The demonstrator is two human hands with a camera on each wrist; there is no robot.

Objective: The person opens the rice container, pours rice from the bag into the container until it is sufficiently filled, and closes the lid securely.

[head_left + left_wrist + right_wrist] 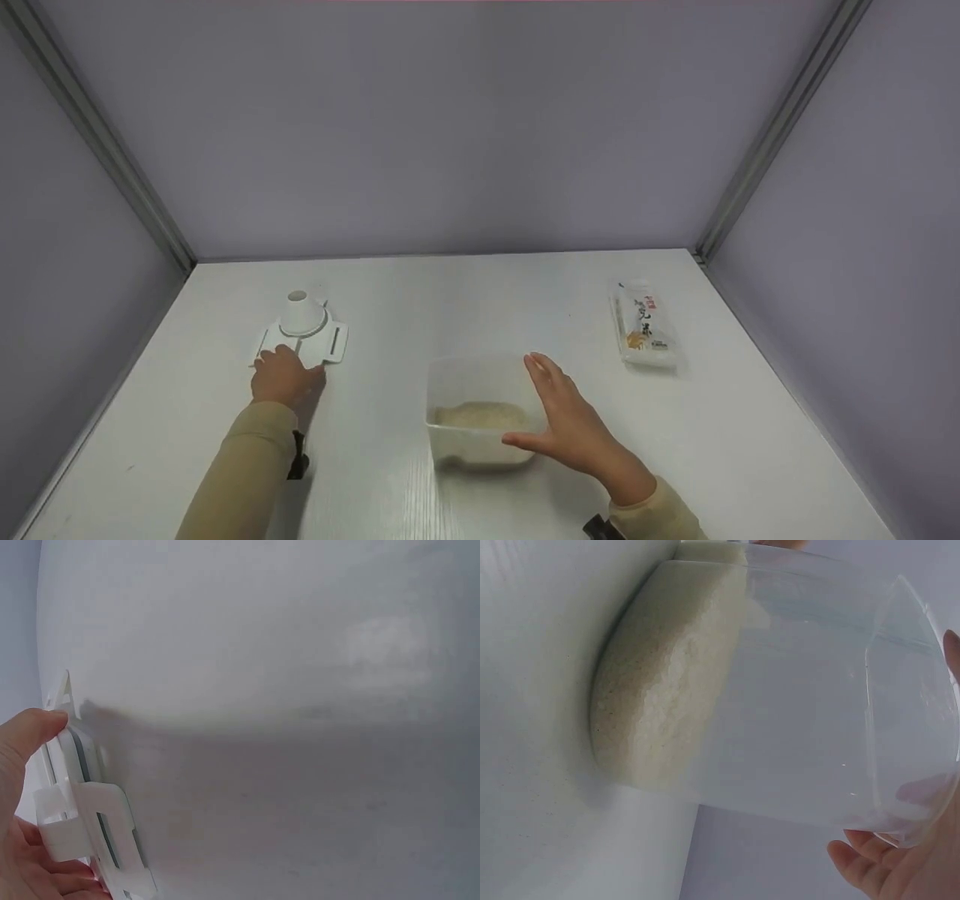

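Right hand (574, 427) touches clear tub (480, 375) holding rice (476, 416).

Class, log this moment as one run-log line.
left hand: grips white funnel lid | right hand: open against clear rice container | packet: untouched, far right

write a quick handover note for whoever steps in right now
Left hand grips the near edge of the white lid with a spout, which lies flat on the table, left of the box.
Right hand is open, fingers straight against the right side of the clear box, which holds rice at the bottom.
Sealed packet lies untouched, far right.
Done: nothing fitted.
Left: probably the lid onto the box.
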